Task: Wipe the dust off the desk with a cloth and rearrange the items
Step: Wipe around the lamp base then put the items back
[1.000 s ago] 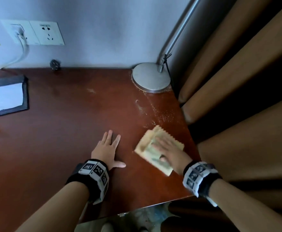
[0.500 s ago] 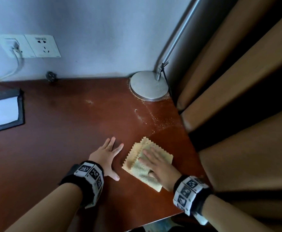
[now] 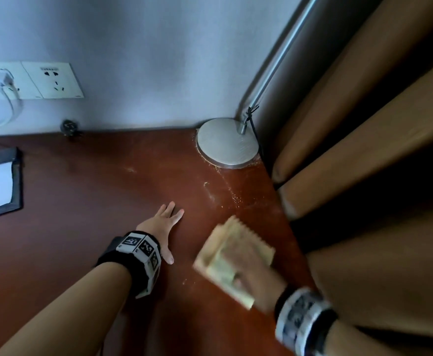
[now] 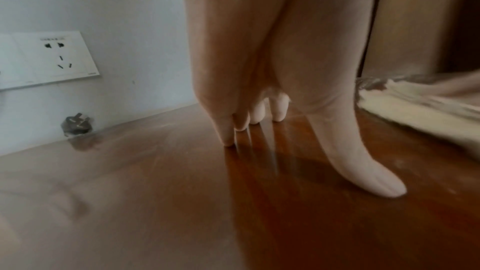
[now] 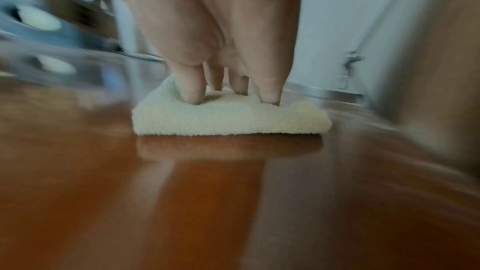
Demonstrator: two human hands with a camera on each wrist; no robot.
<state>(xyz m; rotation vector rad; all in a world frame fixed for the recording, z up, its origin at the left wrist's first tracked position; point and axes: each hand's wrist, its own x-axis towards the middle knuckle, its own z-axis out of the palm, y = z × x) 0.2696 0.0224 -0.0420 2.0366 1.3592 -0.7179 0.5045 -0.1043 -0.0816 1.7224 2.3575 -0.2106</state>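
Folded cream cloth (image 3: 232, 255) pressed flat on the red-brown desk (image 3: 87, 227), near its right edge.

The right hand (image 3: 255, 281) lies on top of the cloth, its straight fingers (image 5: 193, 89) pushing down into the pile; in the head view both hand and cloth are blurred. Just to the left, apart from the cloth, the left hand (image 3: 162, 224) rests palm-down on the bare wood, fingers extended close together and thumb splayed out, holding nothing. Pale dust (image 3: 232, 194) streaks the wood between the cloth and the round metal lamp base (image 3: 227, 142) in the far corner. A loose plug (image 3: 69, 127) lies by the wall below the sockets (image 3: 53, 80); brown curtains (image 3: 364, 155) hang beside the desk.
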